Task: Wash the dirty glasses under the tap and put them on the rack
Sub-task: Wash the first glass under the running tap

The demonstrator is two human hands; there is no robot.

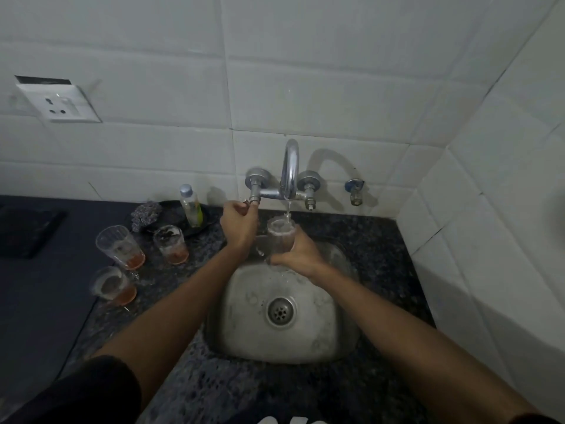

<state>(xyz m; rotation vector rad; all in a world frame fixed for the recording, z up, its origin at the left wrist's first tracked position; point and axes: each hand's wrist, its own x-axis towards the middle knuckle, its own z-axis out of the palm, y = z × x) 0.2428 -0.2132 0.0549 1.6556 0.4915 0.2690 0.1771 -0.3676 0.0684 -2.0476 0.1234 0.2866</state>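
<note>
My right hand (295, 255) grips a clear glass (278, 237) by its lower part and holds it upright over the steel sink (241, 304). A thin stream of water falls from the chrome tap spout (291, 168) into the glass. My left hand (240, 223) is curled around the left tap handle (253, 201). Three dirty glasses with orange dregs stand on the dark counter to the left: a tall one (120, 247), a shorter one (171, 243) and a nearer one (111, 286). No rack is in view.
A small bottle (191, 205) and a steel scrubber (146, 214) sit on a dark tray behind the glasses. A black pad (26, 232) lies far left. White tiled walls close in behind and on the right; a socket (58, 101) is on the wall.
</note>
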